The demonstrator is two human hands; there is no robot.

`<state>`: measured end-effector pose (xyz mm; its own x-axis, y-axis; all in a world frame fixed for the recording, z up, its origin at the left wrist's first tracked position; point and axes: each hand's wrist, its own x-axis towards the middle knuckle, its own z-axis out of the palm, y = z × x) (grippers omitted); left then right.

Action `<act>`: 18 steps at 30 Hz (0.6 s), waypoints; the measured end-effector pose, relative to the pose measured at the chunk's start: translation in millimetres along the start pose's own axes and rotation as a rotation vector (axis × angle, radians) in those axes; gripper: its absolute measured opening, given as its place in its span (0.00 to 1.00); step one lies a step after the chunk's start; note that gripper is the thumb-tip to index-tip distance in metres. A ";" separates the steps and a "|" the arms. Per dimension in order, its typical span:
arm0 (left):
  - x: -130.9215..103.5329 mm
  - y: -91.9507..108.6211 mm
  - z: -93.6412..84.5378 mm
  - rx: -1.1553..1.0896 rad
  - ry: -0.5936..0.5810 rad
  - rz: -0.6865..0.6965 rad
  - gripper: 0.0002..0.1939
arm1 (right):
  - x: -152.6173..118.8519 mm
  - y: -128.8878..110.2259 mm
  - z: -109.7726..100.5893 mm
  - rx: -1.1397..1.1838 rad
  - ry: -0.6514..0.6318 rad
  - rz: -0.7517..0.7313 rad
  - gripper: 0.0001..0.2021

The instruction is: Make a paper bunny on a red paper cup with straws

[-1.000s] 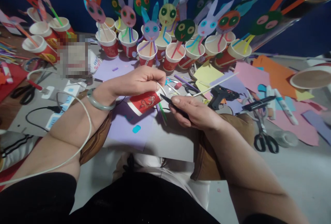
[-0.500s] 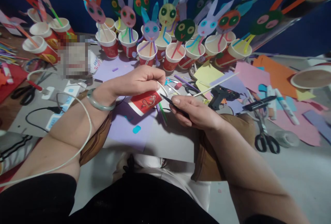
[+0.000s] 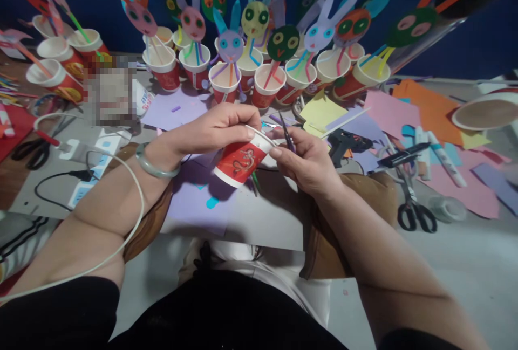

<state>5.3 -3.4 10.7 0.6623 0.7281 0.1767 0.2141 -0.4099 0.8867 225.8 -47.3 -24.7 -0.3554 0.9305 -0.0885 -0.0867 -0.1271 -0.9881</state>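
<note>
Nearest the body, a lavender sheet (image 3: pixel 194 207) is lying partly beneath the red paper cup (image 3: pixel 242 161), which is tilting, rim to the upper right; the left hand (image 3: pixel 222 130), nearly closed, is pinching that rim; the right hand (image 3: pixel 311 162), curled around a dark pointed tool (image 3: pixel 286 131), is now apparently meeting the rim too, the tip having swung upward; tool work is seemingly pausing for handling; beyond, cups with paper heads (image 3: pixel 266 100) are standing.

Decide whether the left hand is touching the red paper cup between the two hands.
Touching: the head view shows the left hand holding the red paper cup, thumb against its rim.
</note>
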 end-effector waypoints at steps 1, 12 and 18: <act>0.2 -0.2 1.5 -0.004 -0.005 0.007 0.09 | 0.0 1.2 -0.3 -0.008 -0.008 -0.005 0.23; -0.2 -5.5 14.3 0.169 0.082 0.084 0.06 | -3.1 -1.5 3.7 -0.281 0.112 -0.239 0.18; 0.7 -7.3 19.5 0.421 0.183 0.245 0.06 | -10.2 5.7 0.1 -0.653 0.214 -0.431 0.04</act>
<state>18.2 -10.7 -4.0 0.6008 0.6519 0.4627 0.3641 -0.7384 0.5676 228.9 -57.6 -29.4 -0.2228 0.9061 0.3597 0.4093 0.4218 -0.8090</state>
